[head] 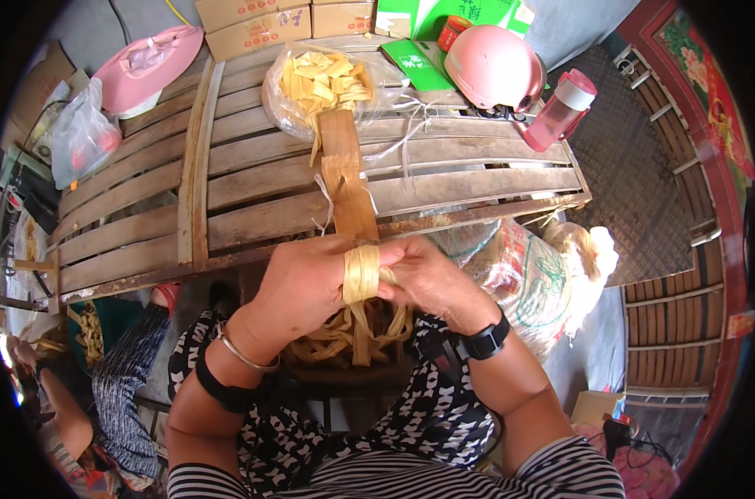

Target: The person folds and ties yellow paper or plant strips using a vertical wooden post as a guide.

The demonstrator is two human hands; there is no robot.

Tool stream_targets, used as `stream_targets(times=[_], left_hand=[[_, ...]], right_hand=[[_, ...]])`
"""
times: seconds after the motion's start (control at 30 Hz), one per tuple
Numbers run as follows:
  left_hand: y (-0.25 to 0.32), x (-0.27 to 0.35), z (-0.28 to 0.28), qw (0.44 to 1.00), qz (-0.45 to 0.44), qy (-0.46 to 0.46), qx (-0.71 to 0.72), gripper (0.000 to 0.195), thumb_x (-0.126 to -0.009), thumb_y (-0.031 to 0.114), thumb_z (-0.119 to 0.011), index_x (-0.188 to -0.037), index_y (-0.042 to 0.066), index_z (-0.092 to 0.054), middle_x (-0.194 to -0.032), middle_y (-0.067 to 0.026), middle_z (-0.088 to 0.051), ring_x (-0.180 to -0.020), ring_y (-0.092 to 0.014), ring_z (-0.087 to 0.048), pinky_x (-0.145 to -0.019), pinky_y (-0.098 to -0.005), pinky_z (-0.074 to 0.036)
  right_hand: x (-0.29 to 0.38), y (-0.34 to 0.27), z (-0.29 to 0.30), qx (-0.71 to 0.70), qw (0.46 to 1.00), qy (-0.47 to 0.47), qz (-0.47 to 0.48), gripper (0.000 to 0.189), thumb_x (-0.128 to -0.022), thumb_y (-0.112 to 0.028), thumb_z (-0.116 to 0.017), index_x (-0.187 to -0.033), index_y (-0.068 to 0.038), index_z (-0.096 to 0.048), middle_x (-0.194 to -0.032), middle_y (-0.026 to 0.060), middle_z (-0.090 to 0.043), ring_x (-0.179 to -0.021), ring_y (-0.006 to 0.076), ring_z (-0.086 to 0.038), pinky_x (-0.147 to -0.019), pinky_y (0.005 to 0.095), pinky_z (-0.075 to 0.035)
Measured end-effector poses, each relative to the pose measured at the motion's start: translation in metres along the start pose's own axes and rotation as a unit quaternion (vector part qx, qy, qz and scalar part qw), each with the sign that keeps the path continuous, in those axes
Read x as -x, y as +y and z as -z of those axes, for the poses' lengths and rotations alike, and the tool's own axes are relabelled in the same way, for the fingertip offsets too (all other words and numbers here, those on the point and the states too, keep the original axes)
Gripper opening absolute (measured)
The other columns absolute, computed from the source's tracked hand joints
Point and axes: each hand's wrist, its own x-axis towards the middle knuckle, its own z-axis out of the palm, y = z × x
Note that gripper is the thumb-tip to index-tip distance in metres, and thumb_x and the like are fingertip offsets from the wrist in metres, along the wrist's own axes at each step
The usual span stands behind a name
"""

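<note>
Both hands meet at the near end of a wooden board (347,187) that juts over the slatted table's edge. Wide yellow strips, perhaps dried bean curd sheet, are wrapped in a flat band (361,273) between them. My left hand (309,284) grips the band from its left side. On its right side, the fingers of my right hand (418,274) pinch a fold of the same strip. Loose yellow strips (352,337) lie in a dark container below, at my lap. Beyond the board's far end, a plastic-lined bowl holds short folded yellow pieces (324,78).
A pink helmet (493,65), a pink bottle (561,109) and white strings (408,134) lie on the slatted table (259,187). Left are a pink hat (147,68) and a plastic bag (84,137). A full sack (515,274) stands right; another person's arm (62,399) shows lower left.
</note>
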Motion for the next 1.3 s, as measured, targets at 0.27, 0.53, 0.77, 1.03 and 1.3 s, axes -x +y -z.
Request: stream_targets(times=[0.27,0.53,0.77,1.03,1.3], left_hand=[[-0.042,0.010,-0.009,0.949,-0.228,0.107,-0.192,0.021,-0.078,0.015,-0.079,-0.097,0.006,-0.074,-0.085,-0.0061,-0.063,-0.071,-0.027,-0.061,-0.067,-0.0375,-0.050],[-0.030,0.016,0.002,0.983,0.036,0.010,-0.180,0.017,-0.081,0.008,-0.067,-0.097,0.001,-0.070,-0.117,-0.0149,-0.067,-0.106,-0.033,-0.064,-0.095,-0.0430,-0.047],[-0.043,0.019,-0.002,0.983,-0.088,0.025,-0.157,0.009,-0.079,0.000,-0.064,-0.087,-0.004,-0.067,-0.115,-0.0151,-0.067,-0.106,-0.030,-0.064,-0.094,-0.0396,-0.048],[-0.039,0.022,0.025,0.948,-0.010,0.162,0.274,0.008,-0.090,-0.002,-0.061,-0.093,-0.007,-0.068,-0.113,-0.0178,-0.068,-0.109,-0.025,-0.064,-0.097,-0.0374,-0.049],[-0.056,0.014,0.007,0.888,0.188,-0.013,0.419,0.013,-0.089,0.006,-0.071,-0.098,0.003,-0.062,-0.075,-0.0062,-0.063,-0.059,-0.013,-0.058,-0.054,-0.0237,-0.047]], right_hand=[[-0.008,0.040,-0.011,-0.149,0.988,-0.004,-0.030,0.010,-0.087,-0.012,-0.074,-0.088,-0.005,-0.067,-0.069,-0.0048,-0.058,-0.052,0.0039,-0.046,-0.046,0.0189,-0.032],[-0.007,0.022,-0.004,0.137,0.965,0.067,0.214,0.019,-0.098,-0.021,-0.064,-0.094,-0.003,-0.068,-0.079,0.0051,-0.070,-0.065,0.0120,-0.062,-0.056,0.0281,-0.048],[-0.011,0.025,0.000,0.405,0.880,0.056,0.243,0.033,-0.098,-0.033,-0.061,-0.087,-0.003,-0.065,-0.066,0.0087,-0.059,-0.057,0.0151,-0.052,-0.054,0.0313,-0.045],[0.004,0.009,0.002,-0.062,0.989,-0.122,-0.047,0.047,-0.102,-0.047,-0.052,-0.083,-0.005,-0.065,-0.058,-0.0068,-0.042,-0.052,0.0046,-0.031,-0.049,0.0216,-0.025],[-0.001,0.010,-0.016,-0.067,0.995,-0.030,-0.062,0.039,-0.096,-0.042,-0.064,-0.084,-0.005,-0.065,-0.058,-0.0074,-0.042,-0.052,0.0027,-0.032,-0.048,0.0202,-0.020]])
